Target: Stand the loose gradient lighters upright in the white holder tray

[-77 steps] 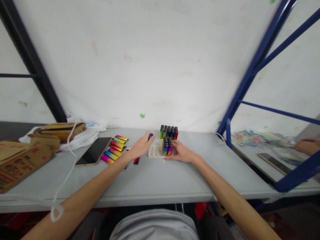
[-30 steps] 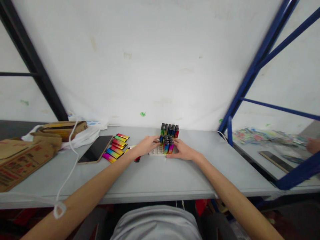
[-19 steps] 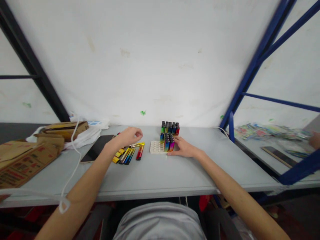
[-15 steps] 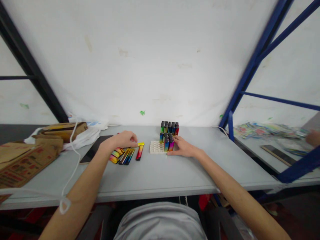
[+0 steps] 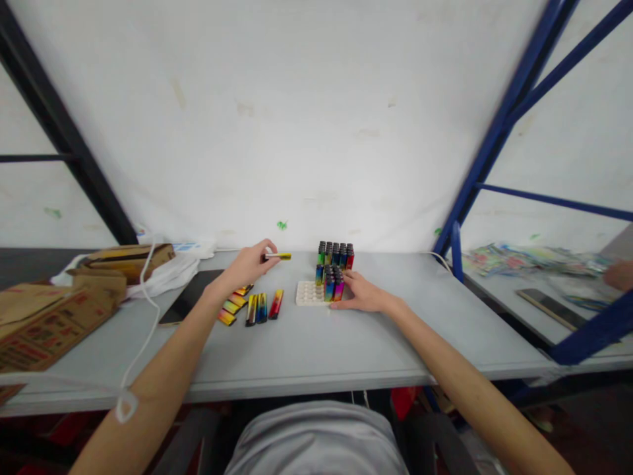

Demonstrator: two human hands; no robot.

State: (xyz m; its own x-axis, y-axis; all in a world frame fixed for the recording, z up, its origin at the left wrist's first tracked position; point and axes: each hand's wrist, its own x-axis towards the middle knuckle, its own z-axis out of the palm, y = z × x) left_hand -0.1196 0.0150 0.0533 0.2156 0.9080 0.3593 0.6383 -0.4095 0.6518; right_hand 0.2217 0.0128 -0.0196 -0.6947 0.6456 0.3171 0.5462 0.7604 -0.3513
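Observation:
A yellow-ended lighter (image 5: pixel 283 256) is pinched in my left hand (image 5: pixel 251 262), raised above the table and lying nearly level. Below it, several loose shiny multicoloured lighters (image 5: pixel 261 308) lie on the tabletop, with a red and yellow lighter (image 5: pixel 275 305) a little apart to their right. My right hand (image 5: pixel 364 293) grips the right end of a white tray with holes (image 5: pixel 307 294), thumb at the front and fingers behind. Several lighters (image 5: pixel 333 290) stand upright in the tray's right part, black tops up; holes show at its left.
A block of upright lighters (image 5: pixel 336 253) stands behind the tray. To the left are a dark flat panel (image 5: pixel 190 297), a cardboard box (image 5: pixel 59 320) and a white cable (image 5: pixel 148 333). A blue frame (image 5: pixel 487 155) rises at right, with another person's hand (image 5: pixel 620 274) beyond.
My left hand has lifted a lighter up and away from the loose ones, and some of those have shifted and turned. My right hand stays at the tray.

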